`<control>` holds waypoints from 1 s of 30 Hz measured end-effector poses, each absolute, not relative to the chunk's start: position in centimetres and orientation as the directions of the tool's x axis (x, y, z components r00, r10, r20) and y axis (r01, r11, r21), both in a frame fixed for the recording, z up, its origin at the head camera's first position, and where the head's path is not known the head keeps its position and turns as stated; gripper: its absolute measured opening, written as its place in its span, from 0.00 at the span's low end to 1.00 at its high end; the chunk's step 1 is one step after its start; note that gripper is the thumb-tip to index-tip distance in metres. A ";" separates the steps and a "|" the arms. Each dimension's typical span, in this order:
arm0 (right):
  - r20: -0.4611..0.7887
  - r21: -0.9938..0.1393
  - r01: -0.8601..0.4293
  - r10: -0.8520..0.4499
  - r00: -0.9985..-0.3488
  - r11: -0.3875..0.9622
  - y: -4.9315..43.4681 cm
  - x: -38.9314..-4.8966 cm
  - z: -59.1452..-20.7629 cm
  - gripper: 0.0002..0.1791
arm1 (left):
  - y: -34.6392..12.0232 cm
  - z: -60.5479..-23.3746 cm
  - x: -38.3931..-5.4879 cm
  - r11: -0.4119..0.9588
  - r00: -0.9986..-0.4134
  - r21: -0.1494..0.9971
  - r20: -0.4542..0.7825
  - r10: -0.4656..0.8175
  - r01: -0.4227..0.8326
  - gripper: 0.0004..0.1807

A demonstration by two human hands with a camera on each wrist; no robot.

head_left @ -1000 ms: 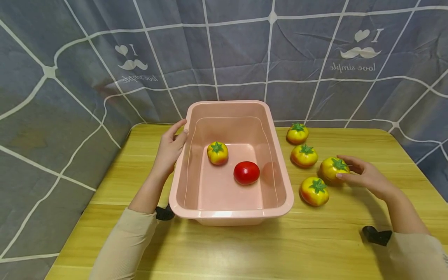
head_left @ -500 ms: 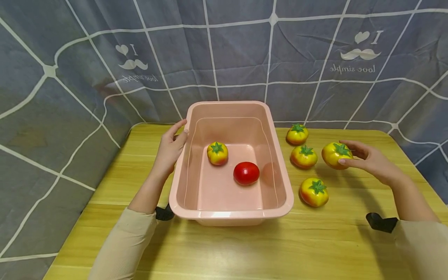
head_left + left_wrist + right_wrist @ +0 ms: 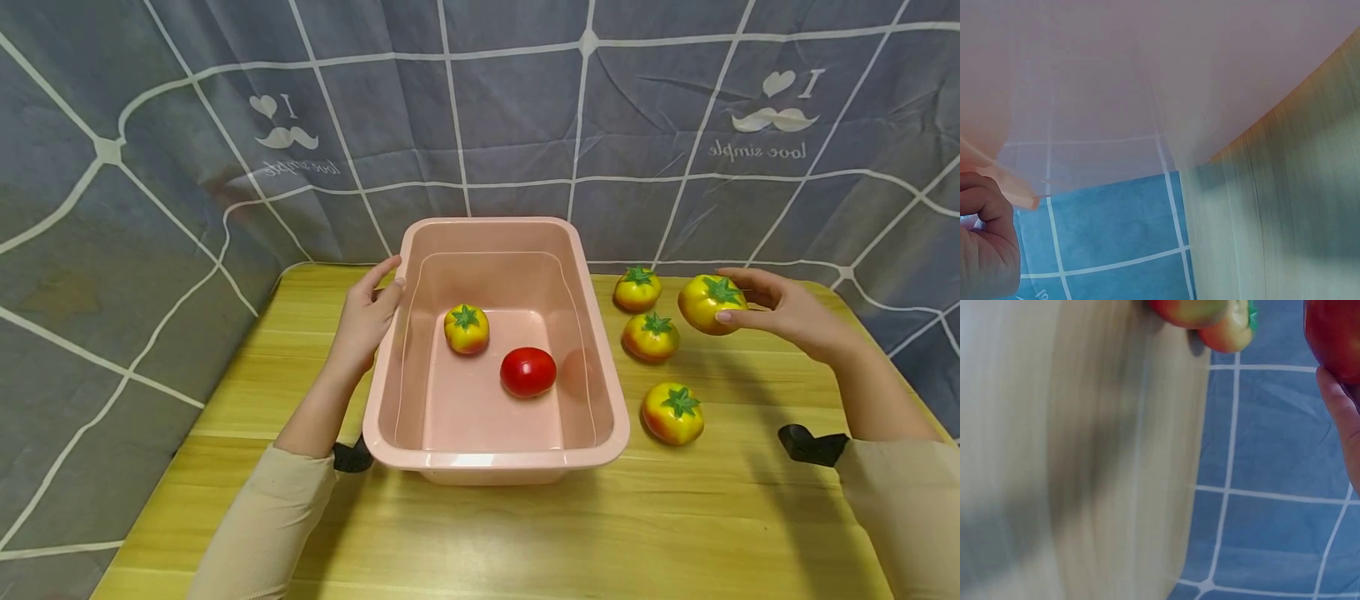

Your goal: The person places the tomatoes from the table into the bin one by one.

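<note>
In the head view my right hand holds a yellow toy persimmon with green leaves between thumb and fingers, raised over the table. From the right wrist its red underside shows above a finger. My left hand grips the left rim of a pink plastic tub; bent fingers appear at the rim in the left wrist view. Inside the tub lie one yellow persimmon and a smooth red fruit with no leaves showing.
Three more persimmons rest on the wooden table right of the tub: one at the back, a middle one and a front one. A grey-blue curtain with white lines hangs behind the table.
My right hand has lifted the persimmon off the table and carried it up and toward the back. The left hand and the tub have stayed put.
</note>
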State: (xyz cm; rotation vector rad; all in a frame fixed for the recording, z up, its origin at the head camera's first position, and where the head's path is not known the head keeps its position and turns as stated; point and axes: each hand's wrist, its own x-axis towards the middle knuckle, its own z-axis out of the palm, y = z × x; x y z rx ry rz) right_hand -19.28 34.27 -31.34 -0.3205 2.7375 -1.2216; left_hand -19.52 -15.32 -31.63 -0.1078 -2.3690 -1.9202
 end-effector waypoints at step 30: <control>-0.010 -0.774 -0.215 -0.351 -0.936 0.595 27.2 -23.0 -26.4 0.34 | -15.3 -31.3 -19.5 0.205 -0.995 0.974 0.103 0.001 0.100 0.26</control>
